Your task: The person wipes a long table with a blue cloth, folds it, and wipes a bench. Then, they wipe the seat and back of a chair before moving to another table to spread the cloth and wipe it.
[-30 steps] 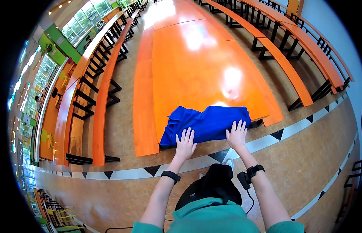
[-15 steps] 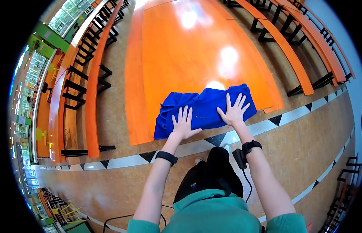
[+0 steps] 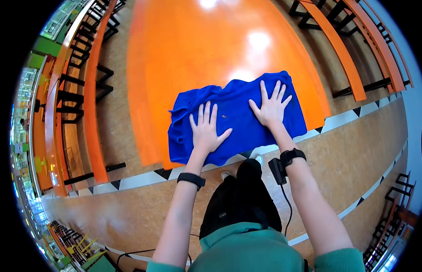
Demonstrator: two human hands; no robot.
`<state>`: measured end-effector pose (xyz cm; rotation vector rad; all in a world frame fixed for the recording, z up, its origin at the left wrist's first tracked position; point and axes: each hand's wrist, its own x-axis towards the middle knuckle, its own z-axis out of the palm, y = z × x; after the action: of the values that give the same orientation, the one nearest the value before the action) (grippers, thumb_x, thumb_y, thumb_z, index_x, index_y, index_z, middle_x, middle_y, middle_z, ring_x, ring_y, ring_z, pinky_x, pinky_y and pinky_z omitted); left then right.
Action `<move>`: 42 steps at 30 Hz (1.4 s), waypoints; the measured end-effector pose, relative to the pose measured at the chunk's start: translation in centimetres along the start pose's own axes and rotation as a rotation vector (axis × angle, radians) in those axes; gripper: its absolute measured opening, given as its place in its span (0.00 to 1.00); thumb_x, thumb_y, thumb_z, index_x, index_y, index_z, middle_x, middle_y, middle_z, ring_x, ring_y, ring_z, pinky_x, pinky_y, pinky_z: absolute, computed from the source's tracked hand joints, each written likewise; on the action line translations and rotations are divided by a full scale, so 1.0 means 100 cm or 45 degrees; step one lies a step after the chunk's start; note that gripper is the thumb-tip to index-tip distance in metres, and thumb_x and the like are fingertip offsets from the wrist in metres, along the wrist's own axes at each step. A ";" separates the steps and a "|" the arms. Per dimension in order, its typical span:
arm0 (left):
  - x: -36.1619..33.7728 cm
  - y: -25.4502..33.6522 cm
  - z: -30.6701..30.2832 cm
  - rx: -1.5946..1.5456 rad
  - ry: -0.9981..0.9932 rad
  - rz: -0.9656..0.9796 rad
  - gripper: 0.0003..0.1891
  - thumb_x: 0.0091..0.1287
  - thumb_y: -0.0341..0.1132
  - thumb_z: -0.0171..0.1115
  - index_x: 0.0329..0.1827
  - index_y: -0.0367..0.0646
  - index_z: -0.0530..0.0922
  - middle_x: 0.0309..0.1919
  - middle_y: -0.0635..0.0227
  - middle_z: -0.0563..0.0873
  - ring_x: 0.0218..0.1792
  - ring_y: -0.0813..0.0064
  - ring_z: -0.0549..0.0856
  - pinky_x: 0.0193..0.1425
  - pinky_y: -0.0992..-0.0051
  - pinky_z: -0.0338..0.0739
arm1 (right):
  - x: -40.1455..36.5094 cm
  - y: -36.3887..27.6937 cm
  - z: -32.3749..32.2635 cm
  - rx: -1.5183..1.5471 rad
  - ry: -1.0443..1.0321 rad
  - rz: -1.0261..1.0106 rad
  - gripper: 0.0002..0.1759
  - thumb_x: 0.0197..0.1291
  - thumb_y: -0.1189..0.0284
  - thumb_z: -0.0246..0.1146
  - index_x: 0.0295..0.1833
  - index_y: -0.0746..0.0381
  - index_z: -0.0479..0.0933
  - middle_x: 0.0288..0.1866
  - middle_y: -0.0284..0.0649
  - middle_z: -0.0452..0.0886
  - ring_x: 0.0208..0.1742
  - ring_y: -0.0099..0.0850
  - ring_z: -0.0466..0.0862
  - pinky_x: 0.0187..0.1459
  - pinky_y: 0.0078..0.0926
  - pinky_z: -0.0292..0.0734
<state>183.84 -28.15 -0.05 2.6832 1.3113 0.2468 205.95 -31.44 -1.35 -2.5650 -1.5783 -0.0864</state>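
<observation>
"One check: which step are you on?"

"Pressing the blue cloth [image 3: 240,109] flat, it seems: it lies across the counter's [image 3: 197,50] near end, your left hand [image 3: 206,132] and right hand [image 3: 271,111] on it, fingers [image 3: 264,92] spread wide, gripping nothing."

"Next move?"

"Probably calls for even pressure."

Cloth [image 3: 242,104]: was deep royal blue, darker in the folds, with one small orange-brown spot [image 3: 224,116]. Tabletop [image 3: 193,54]: was bright orange, with white patches of glare. Left bench [image 3: 91,118] and right bench [image 3: 339,52]: seats were orange, legs black. Floor [image 3: 102,217]: was mottled tan-brown. Border strip [image 3: 138,180]: was white, patterned with black triangles. Shirt [image 3: 247,249]: was green, leaning teal. Trousers [image 3: 238,195]: were black. Left wristband [image 3: 191,180] and right wristband [image 3: 293,156]: both were black. Cable [image 3: 288,204]: was black. Wall [image 3: 400,68] at right: was pale blue.
</observation>
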 end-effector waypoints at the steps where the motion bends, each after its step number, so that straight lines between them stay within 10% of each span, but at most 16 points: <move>1: 0.004 0.000 0.001 0.007 -0.002 0.011 0.46 0.55 0.61 0.57 0.71 0.42 0.54 0.71 0.55 0.54 0.72 0.56 0.53 0.68 0.45 0.46 | 0.001 0.000 0.000 0.014 -0.025 0.018 0.43 0.56 0.40 0.48 0.74 0.46 0.49 0.74 0.61 0.39 0.74 0.59 0.38 0.64 0.71 0.35; 11: 0.043 -0.007 0.005 0.099 -0.073 0.079 0.44 0.57 0.56 0.56 0.72 0.41 0.51 0.71 0.53 0.53 0.72 0.54 0.51 0.66 0.44 0.48 | 0.056 -0.002 0.000 0.067 0.014 0.010 0.43 0.54 0.39 0.50 0.73 0.44 0.51 0.74 0.60 0.41 0.74 0.58 0.39 0.64 0.70 0.32; 17: 0.106 -0.018 0.008 0.091 -0.021 0.122 0.45 0.56 0.56 0.58 0.72 0.42 0.52 0.69 0.51 0.57 0.68 0.52 0.61 0.50 0.52 0.69 | 0.112 -0.002 0.007 0.163 0.024 -0.027 0.43 0.53 0.39 0.50 0.72 0.46 0.54 0.74 0.60 0.41 0.74 0.60 0.37 0.63 0.72 0.32; 30: 0.245 -0.035 0.023 0.121 0.007 -0.026 0.43 0.58 0.53 0.57 0.72 0.44 0.50 0.72 0.55 0.53 0.71 0.55 0.55 0.55 0.49 0.66 | 0.252 -0.004 0.022 0.348 -0.018 -0.136 0.45 0.51 0.41 0.53 0.72 0.49 0.55 0.73 0.63 0.40 0.73 0.61 0.37 0.62 0.73 0.28; 42: 0.216 -0.021 0.040 0.205 0.166 -0.105 0.33 0.67 0.48 0.49 0.71 0.40 0.54 0.71 0.54 0.54 0.71 0.53 0.55 0.65 0.47 0.57 | 0.221 0.008 0.026 0.297 -0.013 -0.254 0.32 0.63 0.48 0.45 0.71 0.46 0.57 0.74 0.58 0.42 0.75 0.51 0.40 0.69 0.58 0.33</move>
<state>196.15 -10.04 -2.52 2.7771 1.5379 0.3241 216.56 -11.89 -1.45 -2.2332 -1.7311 0.0864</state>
